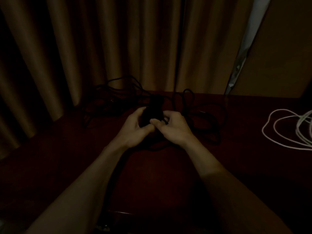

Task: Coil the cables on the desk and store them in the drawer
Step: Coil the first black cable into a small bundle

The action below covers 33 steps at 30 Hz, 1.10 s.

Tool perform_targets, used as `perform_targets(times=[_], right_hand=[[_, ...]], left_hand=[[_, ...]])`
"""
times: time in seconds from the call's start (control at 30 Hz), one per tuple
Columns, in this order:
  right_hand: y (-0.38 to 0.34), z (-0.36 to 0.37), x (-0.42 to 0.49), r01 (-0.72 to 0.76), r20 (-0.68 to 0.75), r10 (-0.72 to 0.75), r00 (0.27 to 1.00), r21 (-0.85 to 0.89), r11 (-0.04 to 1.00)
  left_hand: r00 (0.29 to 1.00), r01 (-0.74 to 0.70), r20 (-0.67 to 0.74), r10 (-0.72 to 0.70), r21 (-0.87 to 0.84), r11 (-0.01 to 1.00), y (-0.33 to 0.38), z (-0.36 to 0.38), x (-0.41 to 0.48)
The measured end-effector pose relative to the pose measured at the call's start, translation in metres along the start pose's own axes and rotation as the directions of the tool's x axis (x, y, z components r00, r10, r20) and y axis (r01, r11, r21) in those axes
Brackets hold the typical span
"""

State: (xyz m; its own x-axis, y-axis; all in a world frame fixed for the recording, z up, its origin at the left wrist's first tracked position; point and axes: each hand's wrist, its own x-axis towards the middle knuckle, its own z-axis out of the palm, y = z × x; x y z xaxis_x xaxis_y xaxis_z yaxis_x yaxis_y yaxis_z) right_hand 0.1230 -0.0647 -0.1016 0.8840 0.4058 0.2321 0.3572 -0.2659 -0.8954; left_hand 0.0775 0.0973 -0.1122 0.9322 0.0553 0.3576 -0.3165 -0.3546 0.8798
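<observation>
Both the left hand (135,127) and right hand (172,127) grip what seems a black cable bundle (152,110) above the dark desk (152,179).

Black cables (116,95) crowd the desk (67,157) ahead; white cable (285,129) right.

A black cable bundle (152,113) is held centrally amid loose black loops (116,90); white cable (262,131) lies looped right.

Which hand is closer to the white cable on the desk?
Right. The right hand lies to the left of the white cable, not touching it; the left hand lies farther left. Both grip the black cable bundle.
</observation>
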Motion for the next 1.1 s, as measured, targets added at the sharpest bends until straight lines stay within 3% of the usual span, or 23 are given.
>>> perform_targets(times=[0.1,0.27,0.4,0.57,0.77,0.9,1.1], right_hand=[[0.006,-0.002,0.0,0.027,-0.01,-0.028,1.0,-0.087,0.996],[0.007,-0.006,0.0,0.02,0.001,-0.02,1.0,-0.03,0.999],[0.007,-0.01,-0.001,0.029,-0.012,-0.034,0.999,-0.278,0.96],[0.001,-0.014,-0.004,0.014,-0.041,-0.045,0.998,-0.558,0.83],[0.0,-0.005,-0.008,0.151,0.081,-0.132,0.988,-0.32,0.935],[0.0,-0.003,-0.006,0.164,0.076,-0.147,0.986,-0.354,0.921],[0.003,-0.004,-0.003,0.153,0.097,-0.126,0.987,-0.36,0.92]], left_hand=[[0.998,0.053,-0.037,-0.056,-0.068,0.996,0.001,-0.006,0.001],[0.996,0.054,-0.068,-0.059,-0.082,0.995,0.001,-0.008,-0.001],[0.995,0.093,-0.035,-0.096,-0.084,0.992,0.0,-0.007,-0.003],[0.998,0.053,-0.031,-0.053,0.0,0.999,0.001,-0.006,-0.003],[0.99,0.084,-0.117,-0.082,0.015,0.996,0.004,-0.002,-0.005],[0.988,0.098,-0.13,-0.089,0.061,0.993,0.003,-0.001,-0.007],[0.983,0.113,-0.144,-0.112,-0.005,0.994,0.003,-0.001,-0.005]])
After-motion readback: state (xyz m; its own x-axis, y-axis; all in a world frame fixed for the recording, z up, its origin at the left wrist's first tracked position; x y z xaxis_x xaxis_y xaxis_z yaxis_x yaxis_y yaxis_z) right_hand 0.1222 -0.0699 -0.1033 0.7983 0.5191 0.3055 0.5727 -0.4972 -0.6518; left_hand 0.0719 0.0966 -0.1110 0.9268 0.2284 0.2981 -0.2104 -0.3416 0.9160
